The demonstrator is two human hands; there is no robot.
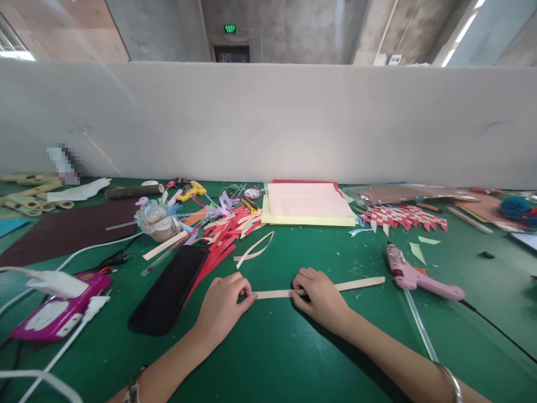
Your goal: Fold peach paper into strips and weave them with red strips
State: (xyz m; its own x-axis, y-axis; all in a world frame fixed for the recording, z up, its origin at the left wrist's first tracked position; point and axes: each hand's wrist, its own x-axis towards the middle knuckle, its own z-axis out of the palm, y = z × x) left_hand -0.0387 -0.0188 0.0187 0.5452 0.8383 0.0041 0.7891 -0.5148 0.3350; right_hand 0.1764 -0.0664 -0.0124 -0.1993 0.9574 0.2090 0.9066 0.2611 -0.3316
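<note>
A long, narrow cream paper strip (272, 294) lies across the green table in front of me. My left hand (224, 305) pinches its left end between thumb and fingers. My right hand (316, 294) grips it farther along, fingers curled, and the strip's free end runs out to the right beyond the hand. Just above my left hand, a looped cream paper strip (255, 254) rests on the table. Red paper strips (222, 238) are piled behind and left of my left hand. A pink hot glue gun (415, 274) lies right of the strip's free end.
A black pouch (168, 291) and a magenta power strip (59, 308) with white cables sit to the left. Behind are stacked paper sheets (310, 201), a woven red-and-white paper piece (403, 217) and a yellow glue gun (192, 191). A white partition (268, 120) stands along the back.
</note>
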